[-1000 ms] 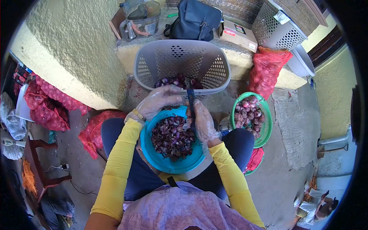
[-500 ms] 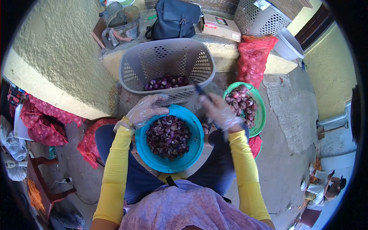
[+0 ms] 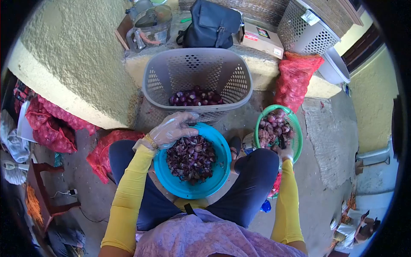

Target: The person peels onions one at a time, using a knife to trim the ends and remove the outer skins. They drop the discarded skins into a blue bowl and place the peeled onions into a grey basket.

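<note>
My left hand (image 3: 173,129), in a clear plastic glove, hovers over the upper left rim of a blue basin (image 3: 160,176), fingers stretched out and apart with nothing visible in them. Dark red onion skins and scraps (image 3: 191,157) fill the basin between my knees. At the right, my gloved right hand (image 3: 284,151) reaches into a green basket (image 3: 298,145) of red onions (image 3: 276,122). A dark knife (image 3: 282,141) shows at its fingers, partly hidden. Beyond the basin, a tall grey basket (image 3: 198,107) holds peeled purple onions (image 3: 197,97).
Red mesh sacks of onions (image 3: 295,81) lean by the ledge and lie at the left (image 3: 50,128). On the ledge are a black backpack (image 3: 217,25) and a cardboard box (image 3: 262,39). A red-brown wooden stool (image 3: 47,192) stands left. Another person (image 3: 357,229) sits far right.
My right hand has moved right and down into the green basket with the knife. My left hand stays by the basin's rim. The whole view has shifted slightly.
</note>
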{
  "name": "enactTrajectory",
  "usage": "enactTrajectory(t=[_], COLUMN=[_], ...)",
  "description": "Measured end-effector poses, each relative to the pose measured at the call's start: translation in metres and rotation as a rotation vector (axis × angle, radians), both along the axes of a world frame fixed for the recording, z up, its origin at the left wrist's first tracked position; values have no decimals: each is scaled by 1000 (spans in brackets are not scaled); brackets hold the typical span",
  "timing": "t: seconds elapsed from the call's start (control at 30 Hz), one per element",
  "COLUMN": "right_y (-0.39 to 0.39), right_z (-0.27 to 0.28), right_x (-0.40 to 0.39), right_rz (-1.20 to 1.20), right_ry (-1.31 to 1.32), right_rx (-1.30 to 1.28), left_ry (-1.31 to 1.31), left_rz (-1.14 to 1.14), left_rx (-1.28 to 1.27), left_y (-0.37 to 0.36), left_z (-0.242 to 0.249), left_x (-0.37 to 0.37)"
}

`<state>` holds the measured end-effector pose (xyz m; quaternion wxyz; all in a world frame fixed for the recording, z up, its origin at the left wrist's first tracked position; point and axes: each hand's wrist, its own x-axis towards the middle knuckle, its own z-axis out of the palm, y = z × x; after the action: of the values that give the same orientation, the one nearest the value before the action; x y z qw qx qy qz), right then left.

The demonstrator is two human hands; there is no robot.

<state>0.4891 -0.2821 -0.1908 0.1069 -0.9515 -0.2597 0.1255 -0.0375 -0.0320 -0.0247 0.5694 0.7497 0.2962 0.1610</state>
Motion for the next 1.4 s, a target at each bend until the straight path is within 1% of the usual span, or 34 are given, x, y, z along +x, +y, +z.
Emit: enactTrajectory(t=[0.1,0.17,0.2,0.27,0.3,0.37,0.5,0.57,0.6,0.67,0.8,0.87,0.97,1.03,1.07,1.1,1.13,1.17,1.2,1.23,1.27,1.33,1.4], right_y=[7,15,18,21,21,18,18,17,15,12,7,10,9,4,0,-3,-3,1,1,3,4,27,57], right_z=[-2,-9,-12,-17,-13,1,4,13,11,9,4,-3,2,7,11,20,35,65,82,71,74,109,158], right_x=[-5,3,4,6,1,-10,-9,-14,-14,-12,-4,0,-12,-11,-9,-9,-11,-22,-29,-11,-7,-23,-59], right_rz=[0,23,28,144,147,152,190,143,145,42,63,54,27,20,12,-20,-20,-43,-68,-32,-34,283,196], right_ry=[4,18,17,62,62,138,115,76,76,73,147,61,7,37,63,36,34,161,287,68,62,267,529], right_rx=[61,-125,-123,-127,-128,10,26,-50,-49,13,103,7,76,112,148,153,153,190,227,154,155,567,497], left_ry=[-8,25,25,-50,-50,14,15,3,3,74,99,63,69,95,117,115,136,156,151,131,112,77,42], left_rz=[-7,-61,-57,-39,-36,-26,-39,-24,-22,-19,-28,-28,-26,-38,-50,-51,-66,-82,-85,-92,-98,-84,-71], left_rx=[24,21,23,103,102,73,51,93,94,148,155,136,217,186,156,156,208,258,256,247,238,267,298], left_y=[1,2,4,7,7,5,5,5,5,3,4,4,8,8,9,9,8,8,7,7,7,6,4], left_z=[0,3,-3,-20,-17,-7,-5,-8,-5,3,2,0,-13,-10,-8,-6,-5,-4,-4,-4,-4,-6,-6], left_x=[1,1,1,1,1,2,1,0,0,0,-1,-2,-4,-5,-4,-4,-4,-3,-2,-2,-2,0,4])
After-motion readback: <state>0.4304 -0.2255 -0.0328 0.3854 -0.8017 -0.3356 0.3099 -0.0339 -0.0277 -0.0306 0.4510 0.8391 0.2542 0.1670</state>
